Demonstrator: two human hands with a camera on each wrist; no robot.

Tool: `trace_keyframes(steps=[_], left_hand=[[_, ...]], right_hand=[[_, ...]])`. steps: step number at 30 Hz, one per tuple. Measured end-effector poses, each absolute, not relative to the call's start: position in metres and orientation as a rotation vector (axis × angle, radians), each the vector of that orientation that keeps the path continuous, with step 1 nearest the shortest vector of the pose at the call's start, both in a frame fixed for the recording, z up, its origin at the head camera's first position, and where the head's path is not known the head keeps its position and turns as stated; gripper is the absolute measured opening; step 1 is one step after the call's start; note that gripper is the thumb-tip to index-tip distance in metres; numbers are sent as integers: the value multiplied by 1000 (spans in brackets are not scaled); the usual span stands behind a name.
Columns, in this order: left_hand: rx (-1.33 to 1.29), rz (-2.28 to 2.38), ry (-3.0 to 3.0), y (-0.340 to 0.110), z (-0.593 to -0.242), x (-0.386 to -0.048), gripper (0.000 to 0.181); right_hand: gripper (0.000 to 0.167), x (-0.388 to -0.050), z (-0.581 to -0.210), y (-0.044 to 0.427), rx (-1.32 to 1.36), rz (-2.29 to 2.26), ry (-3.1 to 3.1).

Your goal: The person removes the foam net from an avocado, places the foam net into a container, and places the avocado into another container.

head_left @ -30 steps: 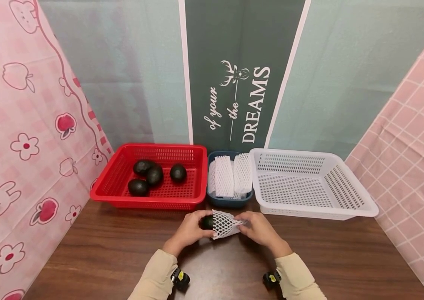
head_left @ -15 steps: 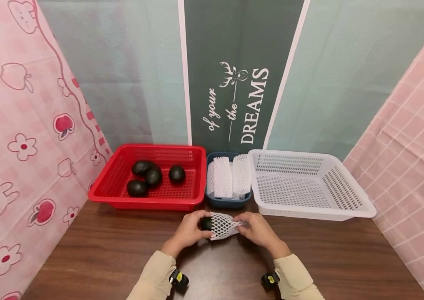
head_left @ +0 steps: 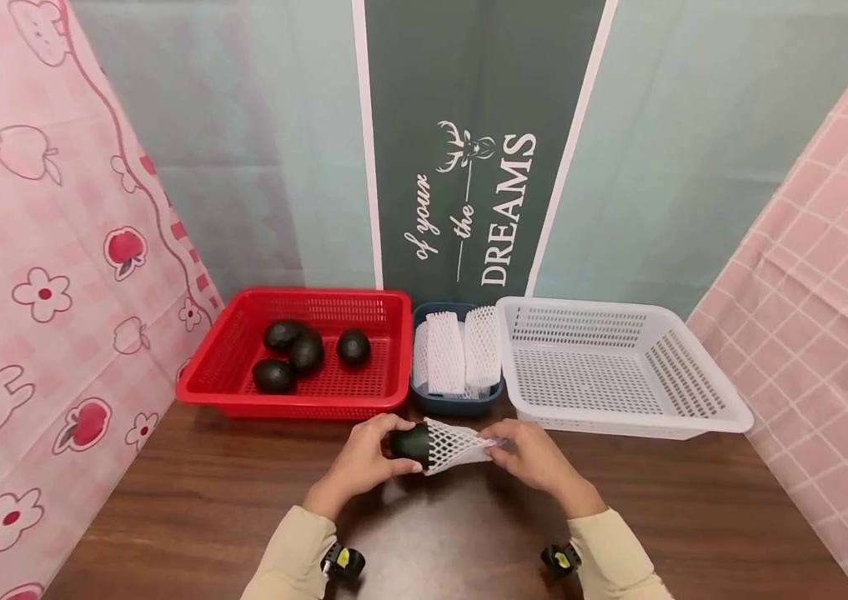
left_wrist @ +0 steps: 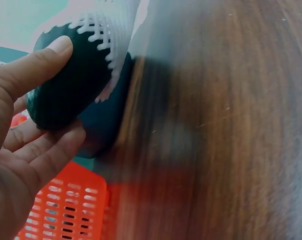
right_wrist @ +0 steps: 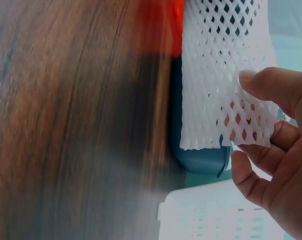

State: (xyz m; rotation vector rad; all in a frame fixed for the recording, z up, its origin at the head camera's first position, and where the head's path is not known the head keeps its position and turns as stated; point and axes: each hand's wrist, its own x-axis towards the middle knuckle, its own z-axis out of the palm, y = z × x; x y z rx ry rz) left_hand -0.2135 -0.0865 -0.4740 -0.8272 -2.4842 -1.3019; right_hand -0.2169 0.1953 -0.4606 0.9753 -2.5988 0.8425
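Note:
A dark green avocado [head_left: 410,444] lies sideways above the table, its right part inside a white foam net sleeve [head_left: 455,446]. My left hand [head_left: 363,458] grips the avocado's bare end between thumb and fingers; in the left wrist view the thumb presses on the dark skin [left_wrist: 66,85] beside the net's edge. At the other end, my right hand [head_left: 536,458] pinches the sleeve's loose tail. The right wrist view shows the flattened foam net [right_wrist: 221,95] with the thumb on one face and fingers behind it.
A red basket [head_left: 318,410] with several avocados [head_left: 307,351] stands at the back left. Beside it, a blue bin [head_left: 457,407] holds several foam net sleeves [head_left: 445,353]. A white basket [head_left: 626,423] stands at the back right. Curtains hang behind and along both sides.
My hands have drawn apart, the left going left and the right going right. The net is stretched longer, and more of the avocado's bare end shows.

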Motion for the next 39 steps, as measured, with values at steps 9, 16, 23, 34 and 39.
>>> trace_keyframes(steps=[9, 16, 23, 34, 39], left_hand=[[-783, -1294, -2468, -104, -475, -210, 50], [-686, -1339, -2492, -119, -476, -209, 51], [-605, -1403, -2521, -129, -477, -206, 51], [-613, -1397, -2531, -130, -477, -206, 50], [-641, -1351, -2506, -134, -471, -201, 51]], right_hand=[[17, -212, -460, 205, 919, 847, -2577], [19, -209, -459, 215, 807, 829, -2585], [15, -206, -459, 218, 709, 891, -2675], [16, -207, -457, 218, 681, 860, -2699], [16, -206, -453, 216, 701, 872, -2673]])
